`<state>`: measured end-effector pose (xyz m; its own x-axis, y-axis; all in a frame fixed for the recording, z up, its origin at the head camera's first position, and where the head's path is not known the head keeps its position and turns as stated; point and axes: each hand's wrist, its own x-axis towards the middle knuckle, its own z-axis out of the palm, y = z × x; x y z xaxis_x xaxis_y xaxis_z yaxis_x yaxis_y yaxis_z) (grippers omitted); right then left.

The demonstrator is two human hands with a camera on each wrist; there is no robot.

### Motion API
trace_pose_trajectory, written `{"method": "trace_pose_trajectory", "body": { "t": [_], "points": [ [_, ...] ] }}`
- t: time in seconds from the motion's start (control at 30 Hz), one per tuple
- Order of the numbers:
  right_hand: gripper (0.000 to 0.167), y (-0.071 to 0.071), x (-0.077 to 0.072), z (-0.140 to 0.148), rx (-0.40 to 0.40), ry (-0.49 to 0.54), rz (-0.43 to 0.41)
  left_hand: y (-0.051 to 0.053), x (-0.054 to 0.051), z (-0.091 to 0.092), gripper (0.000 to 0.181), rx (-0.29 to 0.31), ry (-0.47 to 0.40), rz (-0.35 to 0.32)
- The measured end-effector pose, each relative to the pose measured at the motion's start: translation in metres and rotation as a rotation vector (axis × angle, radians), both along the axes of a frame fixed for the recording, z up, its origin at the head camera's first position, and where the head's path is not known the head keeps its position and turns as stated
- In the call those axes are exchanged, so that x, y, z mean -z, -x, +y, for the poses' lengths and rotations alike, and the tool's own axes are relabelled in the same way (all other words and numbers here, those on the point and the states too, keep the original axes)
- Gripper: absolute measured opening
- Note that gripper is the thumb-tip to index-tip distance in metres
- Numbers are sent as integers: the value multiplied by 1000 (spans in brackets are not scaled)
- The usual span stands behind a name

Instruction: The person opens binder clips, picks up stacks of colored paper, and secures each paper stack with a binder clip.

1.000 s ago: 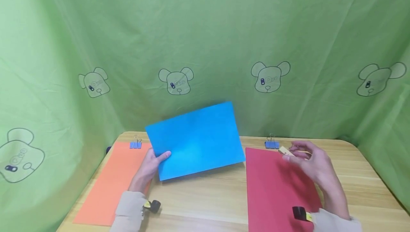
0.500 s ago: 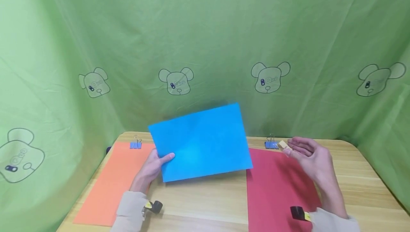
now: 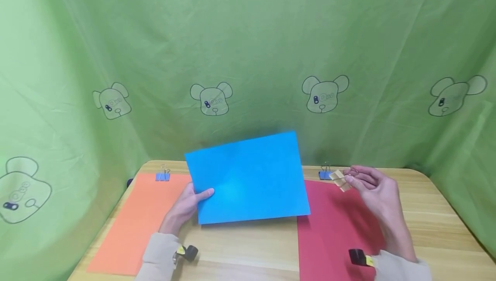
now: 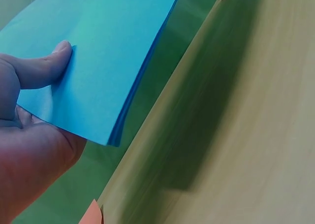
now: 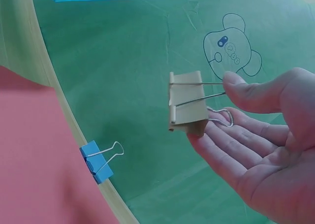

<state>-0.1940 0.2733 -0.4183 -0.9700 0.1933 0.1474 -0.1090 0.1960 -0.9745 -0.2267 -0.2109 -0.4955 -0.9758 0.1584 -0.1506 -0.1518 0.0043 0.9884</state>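
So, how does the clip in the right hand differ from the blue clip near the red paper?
In colour, the held clip is cream, the other clip blue. The held clip is in the air, pinched in the right hand; the other clip rests on the table, by the far edge of the red paper. Both have metal wire handles.

- The blue paper is seen as smooth and mostly matt, softly lit by a glow.
- Left of the blue paper, orange paper is shown matt and smooth.
- Right of it, red paper is given the same flat finish.
- Also to its right, a cream binder clip is fitted with shiny metal wire handles.
- Behind it, green cloth-like sheeting is creased and faintly glossy.
- Below it, the tabletop is finished in smooth pale wood grain.
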Motion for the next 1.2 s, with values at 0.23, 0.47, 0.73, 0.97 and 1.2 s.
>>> {"method": "trace_pose_trajectory", "body": {
  "t": [0.23, 0.47, 0.73, 0.97, 1.2],
  "points": [
    [28, 1, 2, 0, -30, 247, 31, 0, 1, 2, 55, 24, -12, 6],
    [31, 2, 5, 0, -135, 451, 43, 0, 0, 4, 56, 31, -11, 32],
    [31, 3, 8, -4, -195, 504, 40, -2, -1, 6, 67, 8, -2, 22],
    [31, 4, 8, -6, -206, 575, 35, 0, -3, 9, 65, 53, -42, 45],
    [30, 3, 9, -7, -218, 626, 29, 0, -3, 13, 69, 57, -73, 43]
  ]
}}
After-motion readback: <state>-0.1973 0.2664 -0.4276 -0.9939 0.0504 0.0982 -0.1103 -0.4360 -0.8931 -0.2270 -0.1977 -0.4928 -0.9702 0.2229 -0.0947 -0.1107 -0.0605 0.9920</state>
